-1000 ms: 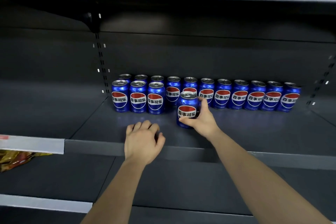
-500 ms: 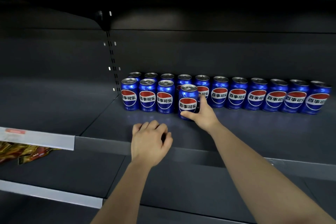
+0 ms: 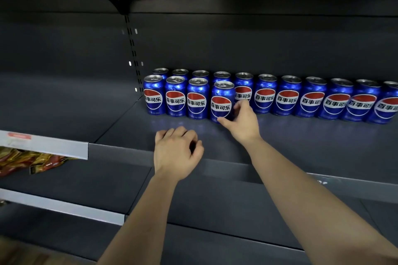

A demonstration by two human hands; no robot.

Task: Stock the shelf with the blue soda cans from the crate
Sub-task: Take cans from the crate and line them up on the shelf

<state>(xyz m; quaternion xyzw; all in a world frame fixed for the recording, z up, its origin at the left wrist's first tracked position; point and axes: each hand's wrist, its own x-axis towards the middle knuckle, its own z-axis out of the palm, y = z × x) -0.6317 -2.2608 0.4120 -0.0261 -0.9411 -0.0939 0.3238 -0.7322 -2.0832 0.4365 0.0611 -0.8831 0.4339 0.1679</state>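
Note:
Several blue soda cans stand upright on the dark grey shelf [image 3: 301,140]. A long back row [image 3: 287,97] runs rightward out of view, and three cans [image 3: 175,98] form a front row at the left. My right hand [image 3: 242,120] holds one more blue can [image 3: 221,102] by its right side, standing on the shelf at the right end of that front row. My left hand [image 3: 175,153] rests near the shelf's front edge, fingers loosely curled and holding nothing. The crate is out of view.
A slotted upright [image 3: 132,49] divides this bay from the bay to the left. Snack bags [image 3: 28,162] lie under a white price rail [image 3: 49,146] at the lower left. A lower shelf [image 3: 193,204] lies below my arms.
My right hand has pushed the can back and left, until it stands beside the three front cans. The camera has moved closer and to the left. My left hand has hardly moved.

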